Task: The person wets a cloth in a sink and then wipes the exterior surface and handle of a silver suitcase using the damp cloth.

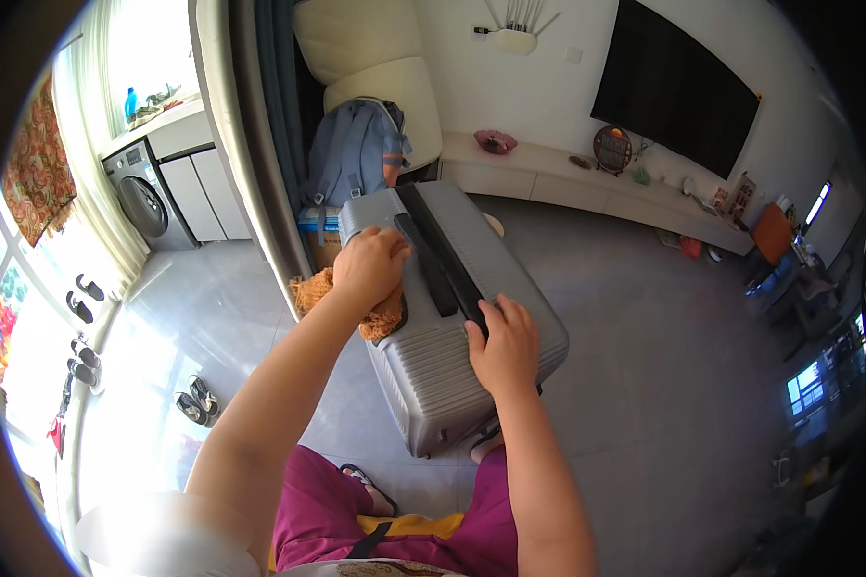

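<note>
— Where does the suitcase [457, 317] lie?
— Flat on the floor [645, 365], long axis running away from the person, shut; open floor to its right.
— And the hands?
— The left hand [368, 266] presses an orange cloth [380, 319] against its left edge, fingers closed on it. The right hand [503, 343] rests curled over the black handle [443, 255].

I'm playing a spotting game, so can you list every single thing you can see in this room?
suitcase: one, grey, ribbed, on the floor in front of the person
cloth: one, orange, fuzzy, on the suitcase's left edge
backpack: one, blue, behind the suitcase
washing machine: one, grey, far left
television: one, black, on the wall
bowl: one, pink, on the low white shelf
shoes: one grey pair, on the left floor
left hand: on the cloth
right hand: gripping the suitcase's black handle
</note>
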